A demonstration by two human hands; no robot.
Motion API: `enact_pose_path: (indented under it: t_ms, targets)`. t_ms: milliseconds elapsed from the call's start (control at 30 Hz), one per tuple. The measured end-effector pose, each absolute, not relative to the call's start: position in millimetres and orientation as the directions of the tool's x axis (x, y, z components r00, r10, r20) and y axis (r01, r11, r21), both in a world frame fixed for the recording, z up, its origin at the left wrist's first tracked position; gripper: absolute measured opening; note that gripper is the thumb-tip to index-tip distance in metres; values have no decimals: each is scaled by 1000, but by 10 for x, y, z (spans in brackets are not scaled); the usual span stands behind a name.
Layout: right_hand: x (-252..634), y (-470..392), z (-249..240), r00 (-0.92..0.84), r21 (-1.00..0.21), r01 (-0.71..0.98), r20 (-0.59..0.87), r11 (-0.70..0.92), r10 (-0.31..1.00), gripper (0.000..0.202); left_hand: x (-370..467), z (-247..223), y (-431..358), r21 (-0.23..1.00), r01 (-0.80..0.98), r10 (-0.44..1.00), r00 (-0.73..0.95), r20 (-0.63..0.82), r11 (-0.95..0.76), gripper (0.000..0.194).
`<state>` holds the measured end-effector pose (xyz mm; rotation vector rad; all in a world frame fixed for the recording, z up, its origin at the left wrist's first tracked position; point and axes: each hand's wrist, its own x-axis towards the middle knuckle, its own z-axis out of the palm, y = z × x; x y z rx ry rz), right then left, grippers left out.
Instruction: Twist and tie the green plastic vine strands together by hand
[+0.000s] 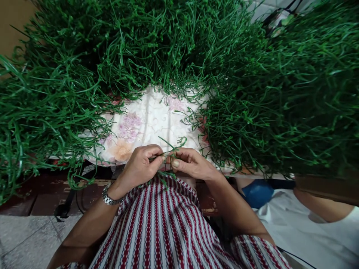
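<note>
Thin green stems (168,144) are pinched between my two hands, just above my lap at the table's near edge. My left hand (144,162), below a metal watch (108,196) on the wrist, grips them between thumb and fingers. Close beside it, my right hand (189,162) pinches the same stems, thumb pressed against the fingers. One stem end curls up above the right fingers, and some green tips hang below the left hand. A flowered white cloth (157,119) lies beyond both hands.
Large heaps of green stems lie at the left (50,112), along the back (157,41) and at the right (288,112). A person in a white top (314,228) is at the lower right. A black strap (66,205) hangs at the lower left.
</note>
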<state>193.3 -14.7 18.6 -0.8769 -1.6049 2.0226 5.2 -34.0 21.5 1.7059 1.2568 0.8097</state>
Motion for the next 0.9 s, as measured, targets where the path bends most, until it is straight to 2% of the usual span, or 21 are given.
enact_pose_path:
  t_ms: [100,267,500,633,733,833,900]
  targets:
    - [1906,-120,191,-722,-957,66,-241,-283,648,37,61,217,-343,897,411,952,305,36,-165,13]
    - [1861,-153,203,-648,-967,166,-253,-191,718,30,62,236,-357,885,440,953,303,12,-151,14]
    - [1860,-232,273,-602,-975,79,-212,-207,770,20,26,247,-362,928,356,947,321,-8,-112,18]
    - [1928,-225,354,-594,-968,252,-156,-2,789,18,-27,257,-379,929,344,940,342,14,-139,16]
    - [2007,-231,443,-665,-901,388,-128,194,735,21,-58,318,-408,922,342,914,405,30,-181,13]
    - [2115,-245,540,-729,-859,418,-125,294,673,24,-99,383,-422,919,327,883,466,48,-222,14]
    - [2209,-249,598,-728,-858,409,-101,311,678,25,-150,401,-415,926,315,885,464,39,-206,16]
